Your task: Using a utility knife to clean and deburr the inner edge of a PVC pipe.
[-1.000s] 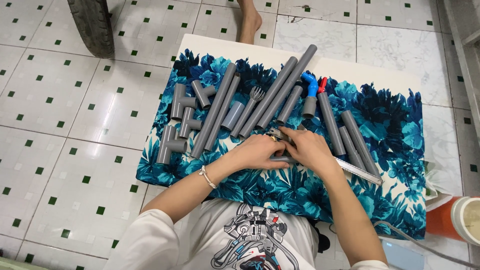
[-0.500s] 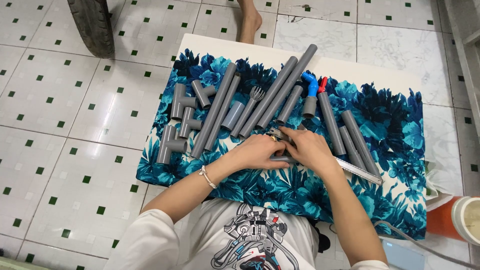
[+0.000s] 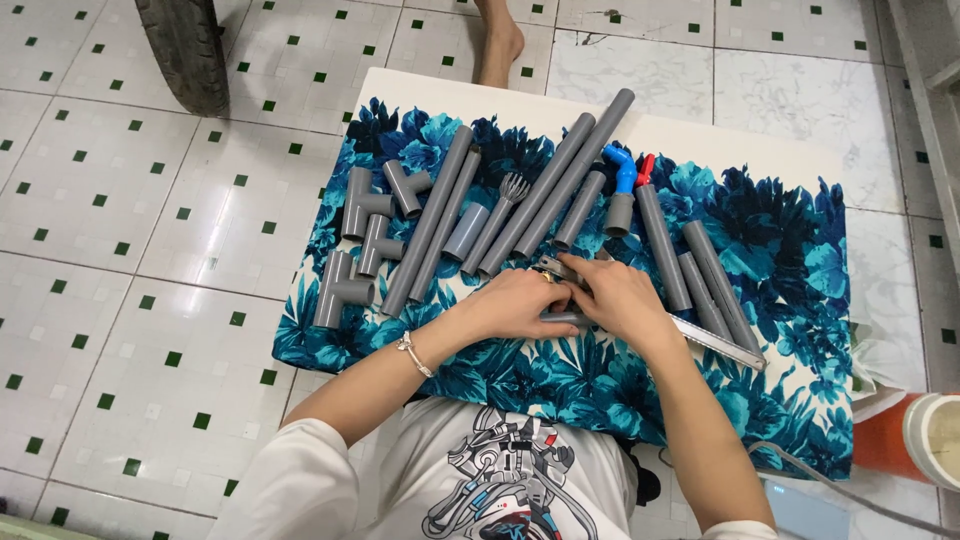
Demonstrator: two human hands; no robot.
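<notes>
Hands working together on a short grey pipe piece (image 3: 562,319) at the near middle of a flowered cloth.

Left hand (image 3: 520,300) and right hand (image 3: 618,300) are closing around the pipe piece, fingers curled over it, covering most of it and a small metal part (image 3: 549,268) between them. Beyond the knuckles, smooth grey plastic pipes are lying fanned out, about ten; four tee fittings (image 3: 340,290) are sitting at the left, one blue elbow (image 3: 622,167) farther back, and a steel ruler (image 3: 718,343) is lying beside the right wrist on the blue cloth (image 3: 800,260).
</notes>
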